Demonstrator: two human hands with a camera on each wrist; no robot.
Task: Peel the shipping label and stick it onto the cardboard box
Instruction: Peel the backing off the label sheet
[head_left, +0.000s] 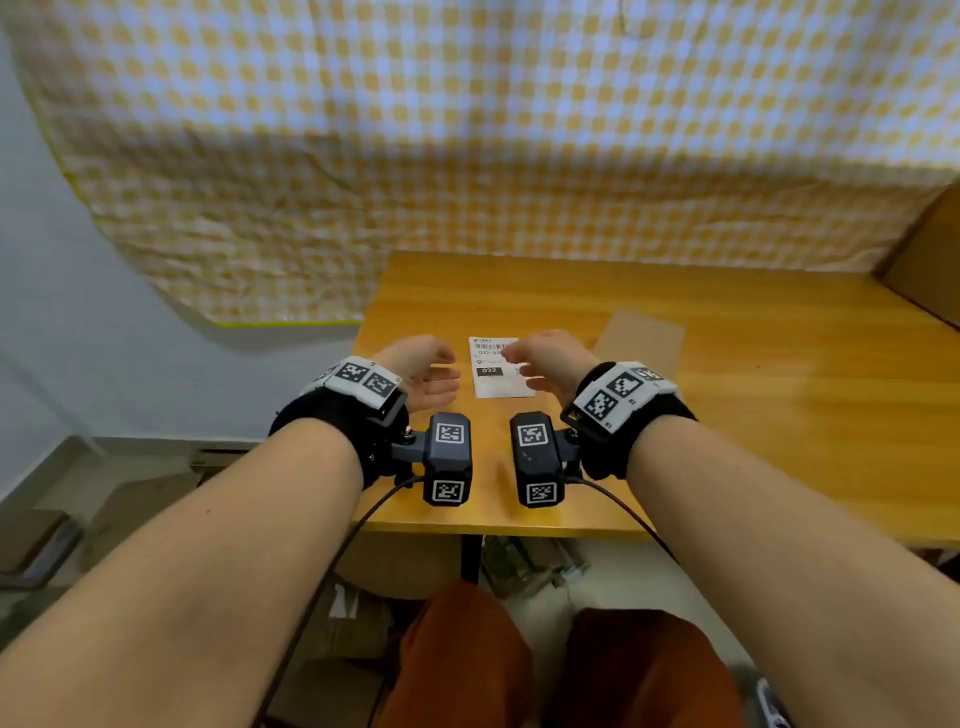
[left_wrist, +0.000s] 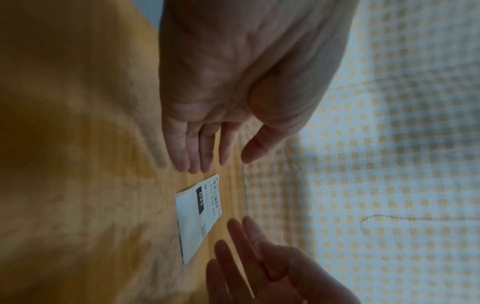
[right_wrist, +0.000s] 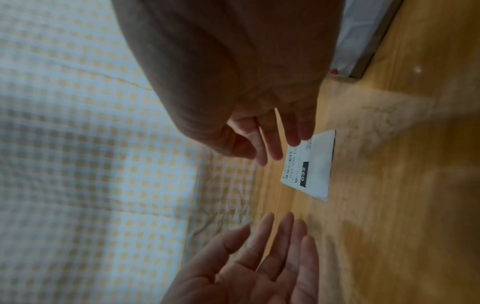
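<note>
A white shipping label (head_left: 493, 382) with a barcode and a black "032" block lies flat on the wooden table (head_left: 753, 415). My left hand (head_left: 436, 379) hovers just left of it, palm turned inward, fingers straight. On the other side my right hand (head_left: 524, 364) faces it, fingers relaxed, their tips over the label's right part. Neither hand holds anything. The left wrist view shows my left hand (left_wrist: 225, 161) short of the label (left_wrist: 193, 226). In the right wrist view, my right hand (right_wrist: 275, 152) reaches the label (right_wrist: 318, 170). A flat brown cardboard piece (head_left: 641, 338) lies to the right.
A yellow-and-white checked cloth (head_left: 467, 130) hangs behind the table. A brown cardboard panel (head_left: 930, 260) stands at the far right edge. The table's left edge runs close to my left hand. Boxes and clutter lie on the floor under the table.
</note>
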